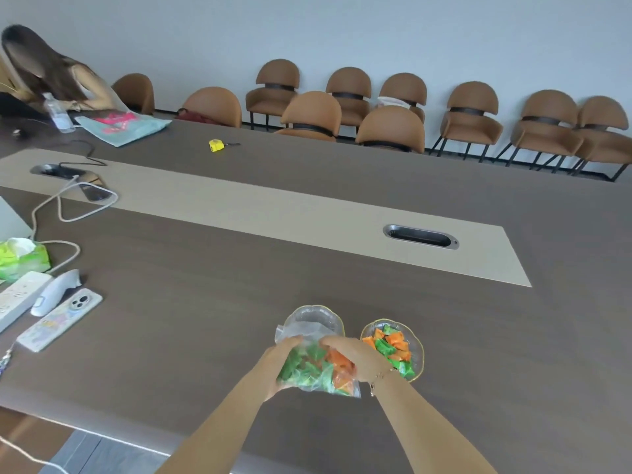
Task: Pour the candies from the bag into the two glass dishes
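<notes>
Candy bag (316, 367) clasped between left hand (280, 364) and right hand (352, 354) (mouth over empty dish (316, 314))

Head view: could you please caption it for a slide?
Both hands tip the candy bag toward the empty dish; the other dish is filled.

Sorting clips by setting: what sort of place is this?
Probably an office meeting room: a long conference table with built-in cable ports, and matching brown chairs lined along the wall.

Scattered across a long brown conference table (239, 268): phone (61, 321), power strip (17, 299), tissue pack (20, 256), yellow tape measure (216, 145), water bottle (60, 112). Beyond, tan chairs (470, 119) along a pale wall (342, 29).
</notes>
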A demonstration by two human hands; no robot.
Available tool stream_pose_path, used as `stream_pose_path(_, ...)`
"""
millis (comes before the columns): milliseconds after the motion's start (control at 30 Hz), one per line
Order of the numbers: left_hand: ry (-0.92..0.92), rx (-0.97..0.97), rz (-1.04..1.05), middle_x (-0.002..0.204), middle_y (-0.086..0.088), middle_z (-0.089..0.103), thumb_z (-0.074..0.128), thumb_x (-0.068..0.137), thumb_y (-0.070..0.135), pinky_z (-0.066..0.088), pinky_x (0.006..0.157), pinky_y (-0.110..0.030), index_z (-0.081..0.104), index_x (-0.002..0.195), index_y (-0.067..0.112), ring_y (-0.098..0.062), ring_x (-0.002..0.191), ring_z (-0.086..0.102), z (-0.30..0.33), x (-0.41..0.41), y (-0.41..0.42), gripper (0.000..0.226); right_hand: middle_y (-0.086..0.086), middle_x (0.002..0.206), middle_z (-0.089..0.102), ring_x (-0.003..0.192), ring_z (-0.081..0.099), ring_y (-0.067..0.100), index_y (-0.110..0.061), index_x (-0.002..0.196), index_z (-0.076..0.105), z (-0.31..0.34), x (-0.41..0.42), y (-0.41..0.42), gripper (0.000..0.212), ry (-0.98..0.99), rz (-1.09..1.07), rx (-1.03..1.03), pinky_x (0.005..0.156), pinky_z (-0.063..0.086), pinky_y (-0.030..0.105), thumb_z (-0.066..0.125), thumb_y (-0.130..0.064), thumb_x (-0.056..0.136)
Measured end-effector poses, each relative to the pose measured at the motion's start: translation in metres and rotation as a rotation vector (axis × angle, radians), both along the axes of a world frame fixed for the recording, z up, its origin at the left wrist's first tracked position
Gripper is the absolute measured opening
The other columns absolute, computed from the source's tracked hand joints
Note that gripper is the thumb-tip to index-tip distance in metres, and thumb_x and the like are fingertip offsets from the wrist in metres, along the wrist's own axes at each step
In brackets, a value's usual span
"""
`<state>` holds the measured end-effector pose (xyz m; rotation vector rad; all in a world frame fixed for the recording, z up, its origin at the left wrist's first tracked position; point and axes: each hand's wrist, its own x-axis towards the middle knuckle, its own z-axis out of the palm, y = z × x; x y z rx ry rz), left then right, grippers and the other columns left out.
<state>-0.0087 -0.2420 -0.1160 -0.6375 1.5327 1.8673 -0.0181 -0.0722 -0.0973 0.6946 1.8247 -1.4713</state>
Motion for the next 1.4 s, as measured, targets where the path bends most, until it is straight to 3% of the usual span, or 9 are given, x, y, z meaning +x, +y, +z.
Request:
stream_pose_path(233,-0.036,0.124,-0.021,0.111,-0.013,0.074,0.057,0.089,0.018,0.054,0.095,-0.043,0.065,0.119,0.007,-0.029,0.107,0.069,0.002,-0.014,0.002,0.034,-0.004,0.057,0.042,0.052,0.041,0.009,-0.013,0.078,0.066,-0.004,-0.010,0.026,0.018,-0.017,-0.094,-0.143,0.053,0.047,0.014,0.058,-0.003,0.091)
stream_pose_path(400,-0.012,0.030,-0.015,0.093,-0.013,0.072,0.056,0.092,0.013,0.057,0.067,-0.036,0.063,0.114,0.004,-0.025,0.084,0.071,0.007,-0.028,0.019,0.024,0.000,0.066,0.051,0.062,0.046,0.011,-0.013,0.083,0.065,-0.010,-0.020,0.026,0.008,-0.060,-0.250,-0.198,0.047,0.051,0.021,0.060,-0.011,0.090)
stream_pose_path(533,-0.095,0.008,0.010,0.092,-0.010,0.069,0.055,0.094,0.011,0.056,0.053,-0.030,0.063,0.108,0.004,-0.022,0.082,0.067,0.010,-0.033,0.020,0.018,-0.005,0.048,0.061,0.051,0.051,0.011,-0.013,0.087,0.064,-0.010,-0.027,0.022,0.008,-0.077,-0.192,-0.108,0.073,0.048,0.027,0.066,-0.020,0.084)
stream_pose_path(633,-0.100,-0.019,0.033,0.109,-0.020,0.065,0.056,0.091,0.011,0.057,0.068,-0.037,0.058,0.124,-0.002,-0.033,0.097,0.064,0.011,-0.036,0.014,0.035,0.003,0.064,0.060,0.060,0.051,0.015,-0.010,0.087,0.061,-0.006,-0.033,0.016,0.014,-0.069,-0.155,-0.068,0.084,0.053,0.035,0.069,-0.020,0.081)
stream_pose_path(900,-0.073,-0.003,-0.025,0.123,-0.019,0.059,0.040,0.086,-0.007,0.052,0.086,-0.049,0.049,0.125,-0.003,-0.031,0.078,0.066,0.034,-0.048,0.003,0.040,0.009,0.082,0.059,0.064,0.061,0.022,-0.004,0.087,0.057,0.017,-0.045,0.023,0.007,-0.081,-0.029,-0.112,0.063,0.054,0.034,0.055,0.002,0.086)
stream_pose_path(1067,0.037,-0.386,-0.147,0.095,-0.012,0.058,0.050,0.084,-0.010,0.060,0.057,-0.022,0.053,0.084,0.001,-0.025,0.068,0.058,0.041,-0.054,0.000,0.012,0.012,0.093,0.066,0.080,0.065,0.030,0.000,0.095,0.062,0.013,-0.049,0.032,0.015,0.082,0.039,0.230,0.061,0.048,0.030,0.059,-0.003,0.080)
stream_pose_path(1133,0.110,-0.499,-0.178,0.082,-0.011,0.059,0.044,0.095,-0.002,0.061,0.058,-0.024,0.047,0.070,0.010,-0.022,0.064,0.062,0.037,-0.058,-0.001,0.028,0.015,0.092,0.065,0.079,0.062,0.028,-0.004,0.089,0.059,0.014,-0.049,0.033,0.005,0.138,0.112,0.278,0.066,0.054,0.030,0.057,-0.005,0.084)
stream_pose_path(1267,0.206,-0.650,-0.271,0.093,-0.020,0.066,0.041,0.097,0.007,0.064,0.071,-0.038,0.045,0.067,0.013,-0.036,0.086,0.073,0.032,-0.061,-0.003,0.031,0.009,0.082,0.059,0.068,0.061,0.018,-0.012,0.072,0.051,0.026,-0.043,0.031,0.025,0.088,0.153,0.134,0.059,0.059,0.023,0.047,0.001,0.092)
stream_pose_path(1400,0.270,-0.685,-0.285,0.082,-0.013,0.059,0.042,0.099,0.010,0.060,0.051,-0.029,0.047,0.073,0.008,-0.027,0.063,0.067,0.041,-0.059,-0.001,0.026,0.008,0.078,0.058,0.062,0.059,0.014,-0.014,0.066,0.049,0.032,-0.046,0.028,0.028,0.193,0.200,0.271,0.043,0.053,0.016,0.052,0.003,0.089)
